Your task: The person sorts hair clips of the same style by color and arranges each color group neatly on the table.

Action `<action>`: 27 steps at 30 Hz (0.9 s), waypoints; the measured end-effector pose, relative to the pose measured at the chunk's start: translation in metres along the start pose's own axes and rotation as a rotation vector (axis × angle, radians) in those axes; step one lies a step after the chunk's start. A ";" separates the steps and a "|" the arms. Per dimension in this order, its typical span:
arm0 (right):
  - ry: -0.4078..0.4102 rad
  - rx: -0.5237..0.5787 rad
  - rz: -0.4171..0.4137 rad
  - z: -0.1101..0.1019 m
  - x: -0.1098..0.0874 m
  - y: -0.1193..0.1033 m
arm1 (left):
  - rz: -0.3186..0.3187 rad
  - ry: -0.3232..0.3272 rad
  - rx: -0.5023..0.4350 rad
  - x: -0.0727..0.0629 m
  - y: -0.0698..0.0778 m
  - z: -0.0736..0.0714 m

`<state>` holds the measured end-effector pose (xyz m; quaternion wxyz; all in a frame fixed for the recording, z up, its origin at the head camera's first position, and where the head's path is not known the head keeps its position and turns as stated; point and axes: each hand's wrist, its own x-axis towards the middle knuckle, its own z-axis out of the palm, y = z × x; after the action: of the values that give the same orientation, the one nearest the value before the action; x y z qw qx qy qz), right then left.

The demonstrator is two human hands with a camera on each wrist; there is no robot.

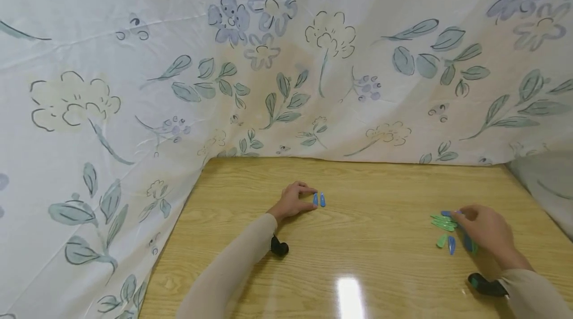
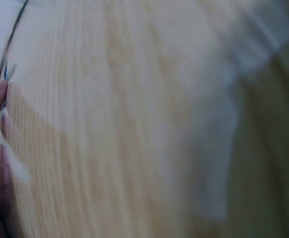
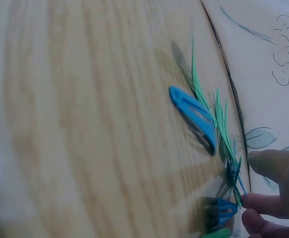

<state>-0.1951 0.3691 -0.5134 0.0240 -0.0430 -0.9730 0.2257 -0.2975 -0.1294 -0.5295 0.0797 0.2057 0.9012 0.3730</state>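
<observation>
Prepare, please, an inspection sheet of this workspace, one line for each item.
Surface: wood-grain table, with a bright reflection near the person.
Job's things: two blue clips side by side at the left; a mixed group of green and blue clips at the right.
Clutter: nothing seen.
Grips: left grip pinches the left one of the two blue clips; right grip is at the mixed group, whether it holds a clip cannot be told.
Cables: nothing seen.
Surroundings: flowered cloth behind the table and along its left side; black device at each wrist.
</observation>
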 end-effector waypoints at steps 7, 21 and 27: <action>0.010 -0.076 0.043 0.000 -0.003 -0.004 | 0.006 0.003 0.003 0.000 -0.003 0.003; 0.024 -0.064 0.075 0.004 -0.006 -0.013 | 0.017 -0.003 0.002 0.000 -0.001 0.000; 0.048 -0.080 0.057 0.011 -0.003 -0.016 | 0.022 -0.010 0.005 -0.001 0.000 -0.002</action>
<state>-0.1937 0.3496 -0.5158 0.0390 -0.0772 -0.9788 0.1859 -0.2968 -0.1307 -0.5279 0.0797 0.2179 0.8993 0.3706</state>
